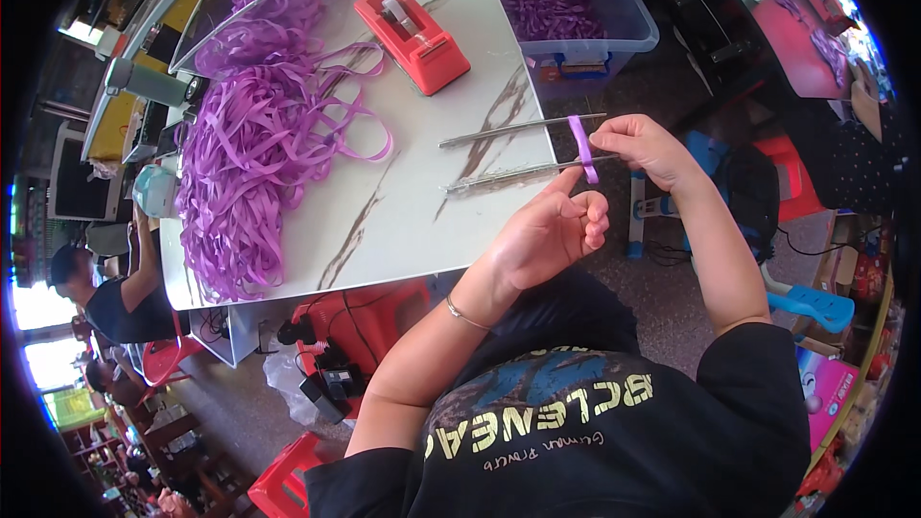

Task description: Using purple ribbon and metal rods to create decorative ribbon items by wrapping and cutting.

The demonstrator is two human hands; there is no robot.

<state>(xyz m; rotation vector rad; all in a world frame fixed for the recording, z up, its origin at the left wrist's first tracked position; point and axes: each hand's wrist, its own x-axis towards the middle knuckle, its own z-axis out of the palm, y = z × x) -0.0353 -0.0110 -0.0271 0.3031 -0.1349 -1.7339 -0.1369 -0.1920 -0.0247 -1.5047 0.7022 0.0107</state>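
Observation:
Two thin metal rods lie side by side and jut past the table's right edge, an upper rod (508, 130) and a lower rod (504, 177). A short purple ribbon (581, 147) spans them near their outer ends. My right hand (648, 146) is closed in a pinch at the ribbon's right side, close to the upper rod. From below, my left hand (552, 235) reaches with its index finger stretched to the ribbon by the lower rod. Its other fingers are loosely bent, with nothing visible in them. Clear tape or film seems to cover part of the lower rod.
A large heap of purple ribbon (240, 153) covers the left of the marbled white table (384, 240). A red tape dispenser (413, 43) stands near its far middle. Beyond the right edge is a clear plastic bin (624, 24) holding purple pieces. Red stools (384, 326) stand below. Other people sit nearby.

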